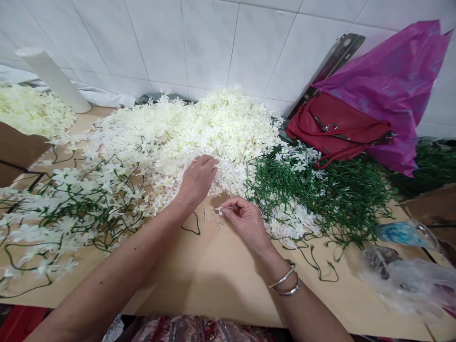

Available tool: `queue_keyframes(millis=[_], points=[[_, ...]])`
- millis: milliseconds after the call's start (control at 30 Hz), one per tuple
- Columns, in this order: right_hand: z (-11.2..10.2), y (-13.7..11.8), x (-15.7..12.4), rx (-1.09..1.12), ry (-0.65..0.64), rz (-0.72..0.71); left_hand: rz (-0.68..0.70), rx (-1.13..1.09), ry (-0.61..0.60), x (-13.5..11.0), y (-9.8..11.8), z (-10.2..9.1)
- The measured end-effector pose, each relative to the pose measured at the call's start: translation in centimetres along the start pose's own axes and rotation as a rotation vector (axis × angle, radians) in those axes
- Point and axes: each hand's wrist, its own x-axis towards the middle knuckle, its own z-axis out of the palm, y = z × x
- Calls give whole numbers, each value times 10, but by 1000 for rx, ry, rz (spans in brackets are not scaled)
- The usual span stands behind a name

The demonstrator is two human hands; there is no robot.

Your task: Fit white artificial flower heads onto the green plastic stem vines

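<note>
My left hand (198,179) reaches into the front edge of a big heap of loose cream-white artificial flowers (199,128); its fingers curl down into the petals, and what they grip is hidden. My right hand (242,219), with metal bangles on the wrist, pinches a small white flower piece (218,210) between thumb and fingers just above the tan table (213,275). A few tiny white stamen-like bits (206,214) lie on the table between the hands.
Assembled white-flower vines on green stems (71,209) spread at left. A pile of bare green stems (320,190) lies at right, behind it a red handbag (335,128) and purple plastic bag (392,85). Clear plastic bags (402,270) sit at the right edge, a white tube (53,78) far left.
</note>
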Motion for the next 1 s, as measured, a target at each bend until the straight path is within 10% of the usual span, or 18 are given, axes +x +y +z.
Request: queue_keyframes(millis=[600,833,1000], points=[[0,-4,-4,-265,-90,-106,49,339,-161,-21,-7,-38],[4,-4,-8,-292,-291,-204,496,-196,-356,5,20,7],[2,-1,-7,-308,-311,-197,608,-181,-441,20,27,34]])
